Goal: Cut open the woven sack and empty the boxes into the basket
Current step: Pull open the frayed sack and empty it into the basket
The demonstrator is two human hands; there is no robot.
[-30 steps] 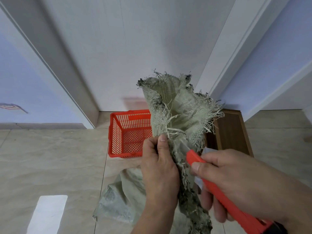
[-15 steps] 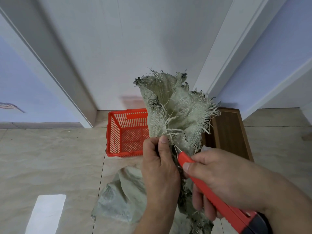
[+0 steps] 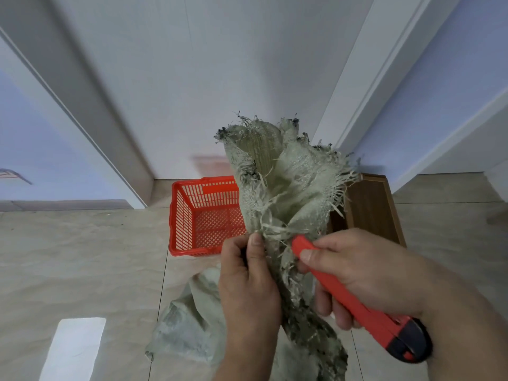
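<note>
A dirty grey-green woven sack [image 3: 286, 188] stands bunched upright in front of me, its frayed mouth fanned out above my hands. My left hand [image 3: 247, 287] pinches the gathered neck from the left, thumb on top. My right hand [image 3: 365, 273] holds a red utility knife [image 3: 354, 301] with a black end cap; its tip is pressed into the neck just right of my left thumb. The blade is hidden in the fabric. An empty red plastic basket [image 3: 181, 215] sits on the floor behind the sack, to the left. No boxes are visible.
A brown wooden cabinet or box [image 3: 371, 210] stands behind the sack on the right, against the white door frame. A white door and pale blue walls close off the back. Beige floor tiles [image 3: 82, 257] spread to the left, with a bright light patch at lower left.
The knife tip has moved up and left along the sack neck, closer to my left thumb. My left hand has kept its pinch on the neck.
</note>
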